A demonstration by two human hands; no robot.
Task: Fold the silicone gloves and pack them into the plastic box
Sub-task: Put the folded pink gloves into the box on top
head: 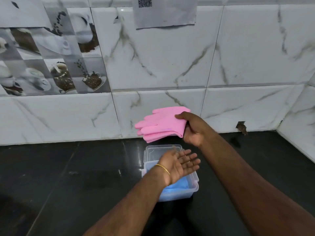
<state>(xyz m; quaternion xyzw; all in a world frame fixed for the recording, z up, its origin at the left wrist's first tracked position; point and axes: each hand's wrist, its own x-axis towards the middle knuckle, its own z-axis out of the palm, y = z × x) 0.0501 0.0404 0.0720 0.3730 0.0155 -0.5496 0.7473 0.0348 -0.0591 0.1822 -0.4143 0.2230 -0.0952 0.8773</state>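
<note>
Closest to the camera, two bare forearms reach in from the bottom edge over a dark, glossy tabletop (68,176). The left hand (179,165) hovers palm-up with its fingers spread and relaxed, holding nothing, and there's a thin gold bangle (162,168) on that wrist. It hangs right above the clear plastic box (192,186), which sits on the tabletop roughly in the middle of the view. Inside the box there's something blue (177,185), probably a folded glove already packed, though the hand covers most of it so I can't say for sure. The box's clear lid (153,151) is at the far side of the box; can't really tell whether it's lying flat or propped up.

A bit further back and higher up, the right hand (191,129) grips the folded pink silicone gloves (161,124) by their cuff end, thumb on top and fingers curled underneath. The glove fingers point off to the left, and the stack is held in the air above the far end of the box, not touching it.

Behind all that is a white marble-look tiled wall (170,62), with coffee-print picture tiles (51,57) on the left and a sheet of paper (165,12) with a QR code stuck up top.
</note>
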